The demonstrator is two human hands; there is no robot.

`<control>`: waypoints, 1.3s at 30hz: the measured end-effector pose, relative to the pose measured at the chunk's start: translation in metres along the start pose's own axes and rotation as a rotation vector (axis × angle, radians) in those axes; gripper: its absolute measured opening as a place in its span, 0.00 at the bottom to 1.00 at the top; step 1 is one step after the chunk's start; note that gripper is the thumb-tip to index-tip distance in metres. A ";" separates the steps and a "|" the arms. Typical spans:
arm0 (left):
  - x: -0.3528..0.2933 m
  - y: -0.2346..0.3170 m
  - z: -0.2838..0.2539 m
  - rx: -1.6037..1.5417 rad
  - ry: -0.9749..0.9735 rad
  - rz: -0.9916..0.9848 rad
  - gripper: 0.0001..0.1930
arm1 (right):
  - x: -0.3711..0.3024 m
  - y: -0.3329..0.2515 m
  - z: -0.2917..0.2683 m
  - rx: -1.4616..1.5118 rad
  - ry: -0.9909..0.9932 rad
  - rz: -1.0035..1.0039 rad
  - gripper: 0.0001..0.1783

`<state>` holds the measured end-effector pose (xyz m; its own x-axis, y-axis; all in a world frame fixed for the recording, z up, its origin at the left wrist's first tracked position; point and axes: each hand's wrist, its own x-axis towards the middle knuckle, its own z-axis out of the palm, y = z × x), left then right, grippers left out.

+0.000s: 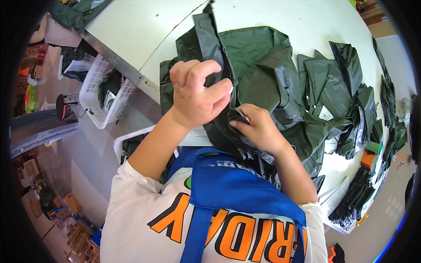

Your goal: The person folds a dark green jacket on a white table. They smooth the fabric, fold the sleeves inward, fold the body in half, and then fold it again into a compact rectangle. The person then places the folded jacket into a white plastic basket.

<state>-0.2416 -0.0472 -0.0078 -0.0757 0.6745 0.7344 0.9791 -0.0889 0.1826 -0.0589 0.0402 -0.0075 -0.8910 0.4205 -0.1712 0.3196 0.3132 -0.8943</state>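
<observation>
- Upper centre: left hand (196, 98) pinches the zipper (228, 65) of a dark green garment (258, 76).
- Centre: right hand (259, 129) grips the garment lower.
- Right: folded garments (326, 83) on a white table (307, 22).

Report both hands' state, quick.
Left hand: curled at the zipper; grip cannot be told.
Right hand: closed, pinching the dark green garment.

Brightly lit, palest across the white tabletop (272, 13), glinting in soft streaks off the dark green garment (258, 52), dimmer over the grey floor (94, 164) at left. Crisp near the center, softer among the cardboard boxes (82, 234) at lower left. Bowed toward the edges, ringed in black, fringed at lower right by a blue streak (394, 239).
</observation>
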 end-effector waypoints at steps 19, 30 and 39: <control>0.022 -0.013 0.002 -0.277 0.152 -0.312 0.02 | -0.023 -0.009 -0.018 -0.018 -0.055 0.007 0.11; 0.038 0.001 -0.012 -0.216 -0.054 -0.057 0.05 | -0.039 -0.013 -0.051 0.552 0.048 0.189 0.15; 0.024 0.053 0.001 -0.517 -0.059 -0.165 0.08 | -0.036 -0.040 -0.047 0.443 0.488 0.039 0.19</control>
<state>-0.1910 -0.0352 0.0186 -0.1953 0.7483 0.6339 0.7337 -0.3174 0.6008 -0.0243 0.0524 0.0540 -0.5999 0.7946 -0.0935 0.0931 -0.0467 -0.9946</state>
